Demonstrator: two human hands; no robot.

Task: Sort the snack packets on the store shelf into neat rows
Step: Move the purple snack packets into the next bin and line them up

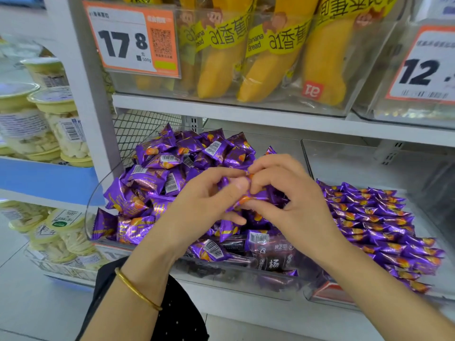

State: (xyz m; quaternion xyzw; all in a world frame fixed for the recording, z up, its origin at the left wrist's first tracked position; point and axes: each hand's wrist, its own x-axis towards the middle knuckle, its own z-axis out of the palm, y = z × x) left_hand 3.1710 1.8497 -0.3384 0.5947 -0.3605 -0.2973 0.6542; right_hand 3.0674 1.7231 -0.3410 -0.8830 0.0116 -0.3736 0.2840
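A loose heap of purple snack packets (160, 166) fills a clear plastic bin (98, 190) on the lower shelf. To its right, more purple packets (374, 222) lie stacked in a neat overlapping row. My left hand (204, 205) and my right hand (290, 198) meet above the heap and together pinch one purple packet (256, 194) between fingers and thumbs. My left wrist wears a gold bangle.
Banana bread packs (261, 60) stand in a clear bin on the shelf above, with price tags (130, 40) at its front. Jars with yellow lids (56, 119) fill the shelves to the left. A dark packet (273, 257) lies at the bin's front.
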